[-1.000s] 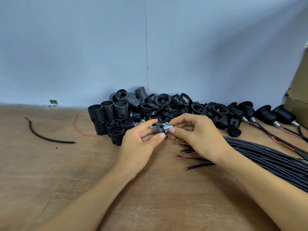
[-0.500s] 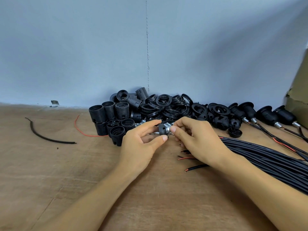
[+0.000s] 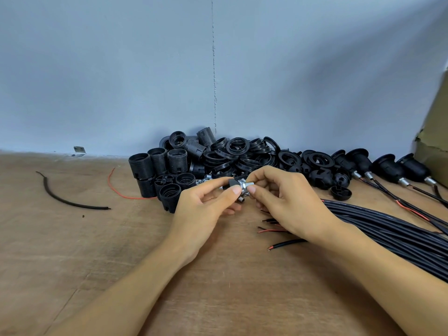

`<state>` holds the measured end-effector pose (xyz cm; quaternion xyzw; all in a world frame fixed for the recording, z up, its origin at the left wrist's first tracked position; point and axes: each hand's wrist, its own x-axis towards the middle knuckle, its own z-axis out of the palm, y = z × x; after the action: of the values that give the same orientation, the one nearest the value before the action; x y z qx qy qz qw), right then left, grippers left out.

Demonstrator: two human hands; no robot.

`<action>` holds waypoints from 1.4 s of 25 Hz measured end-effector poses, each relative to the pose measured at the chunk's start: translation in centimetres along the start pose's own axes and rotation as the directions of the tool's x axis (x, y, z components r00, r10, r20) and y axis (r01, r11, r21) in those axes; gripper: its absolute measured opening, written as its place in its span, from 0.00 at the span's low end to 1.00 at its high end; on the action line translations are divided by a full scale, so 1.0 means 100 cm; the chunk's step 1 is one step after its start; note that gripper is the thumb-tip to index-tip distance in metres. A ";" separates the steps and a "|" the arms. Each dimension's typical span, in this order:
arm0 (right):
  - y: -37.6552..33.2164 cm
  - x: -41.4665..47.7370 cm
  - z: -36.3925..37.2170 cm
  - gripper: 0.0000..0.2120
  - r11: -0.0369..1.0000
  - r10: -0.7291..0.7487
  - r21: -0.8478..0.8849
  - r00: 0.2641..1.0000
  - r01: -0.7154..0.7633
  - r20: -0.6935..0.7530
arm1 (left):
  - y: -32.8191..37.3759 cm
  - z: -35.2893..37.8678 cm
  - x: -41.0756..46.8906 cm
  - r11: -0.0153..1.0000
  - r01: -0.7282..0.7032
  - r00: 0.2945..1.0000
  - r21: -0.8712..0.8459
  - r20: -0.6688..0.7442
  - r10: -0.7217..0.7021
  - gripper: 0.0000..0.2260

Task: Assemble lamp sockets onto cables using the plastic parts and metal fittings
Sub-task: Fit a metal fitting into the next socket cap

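Here the metal fitting (image 3: pixel 243 186) is held just above the tabletop (image 3: pixel 97 251), between both hands. The left hand (image 3: pixel 206 209) pinches the black cap (image 3: pixel 232 183) and the right hand (image 3: pixel 286 202) pinches the fitting's threaded end, probably to screw the two together. The pile of plastic parts (image 3: pixel 218 158) lies behind and the cables (image 3: pixel 388 229) to the right, within reach.

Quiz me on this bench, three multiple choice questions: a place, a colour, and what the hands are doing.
1. The bundle of long black cables lies on the person's: A) left B) right C) lap.
2. The thin loose wire beside the pile of black threaded plastic shells is: A) red B) green C) white.
3. The left hand and right hand are: A) flat and empty B) pinching a black plastic cap with a silver metal fitting C) pulling a cable.
Answers: B, it runs toward the right edge; A, plainly red; B, thumbs and fingertips close on the part.
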<state>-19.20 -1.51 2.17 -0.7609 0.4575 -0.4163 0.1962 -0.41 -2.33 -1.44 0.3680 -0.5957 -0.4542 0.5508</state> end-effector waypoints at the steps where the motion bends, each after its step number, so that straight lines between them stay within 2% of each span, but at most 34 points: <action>1: 0.000 0.000 0.000 0.04 1.000 0.011 0.020 1.000 -0.011 -0.004 | 0.000 0.000 0.000 1.000 0.001 1.000 0.003 0.004 -0.001 0.17; 3: -0.001 -0.001 0.000 0.04 0.999 0.031 0.028 0.999 -0.031 -0.013 | 0.000 -0.001 -0.001 1.000 0.004 1.000 -0.010 0.004 -0.004 0.16; 6: -0.003 -0.001 0.001 0.16 0.997 0.062 -0.048 0.998 -0.061 0.002 | 0.001 -0.001 -0.002 1.000 -0.010 1.000 -0.002 0.008 0.010 0.17; 8: -0.003 0.000 0.002 0.20 0.993 0.113 -0.041 0.993 -0.112 0.018 | 0.003 -0.001 -0.002 0.999 -0.030 1.000 0.017 0.008 0.030 0.19; 14: -0.005 0.000 0.001 0.26 0.982 0.188 0.011 0.982 -0.188 0.018 | 0.004 0.003 -0.004 0.999 -0.052 0.999 0.010 0.002 0.052 0.20; 17: -0.005 0.000 0.001 0.22 0.980 0.196 0.041 0.981 -0.196 0.016 | 0.004 0.002 -0.005 0.999 -0.051 0.999 -0.010 -0.003 0.051 0.20; 20: -0.006 0.001 0.003 0.10 0.946 0.216 0.248 0.976 -0.211 0.007 | 0.005 0.003 -0.005 0.999 -0.046 0.999 -0.004 -0.025 0.046 0.20; 23: -0.007 0.002 0.003 0.05 0.904 0.208 0.380 0.978 -0.195 0.006 | 0.005 0.003 -0.005 0.999 -0.036 0.998 0.007 -0.047 0.036 0.19; 28: -0.008 0.001 0.001 0.02 0.917 0.186 0.358 0.983 -0.175 0.004 | 0.003 0.003 -0.004 0.999 -0.004 0.997 -0.046 -0.078 0.000 0.19; 31: -0.007 0.002 0.003 0.04 0.934 0.208 0.306 0.977 -0.185 -0.045 | 0.002 0.004 -0.004 0.997 0.009 0.999 -0.076 -0.050 -0.013 0.19; 35: -0.009 0.002 0.003 0.04 0.925 0.233 0.318 0.972 -0.208 -0.042 | 0.001 0.005 -0.004 0.996 0.022 0.999 -0.087 -0.048 -0.026 0.17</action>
<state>-18.41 -1.24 2.67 -0.6469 0.4761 -0.4884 0.3412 -0.83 -1.87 -1.41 0.3622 -0.5574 -0.4770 0.5750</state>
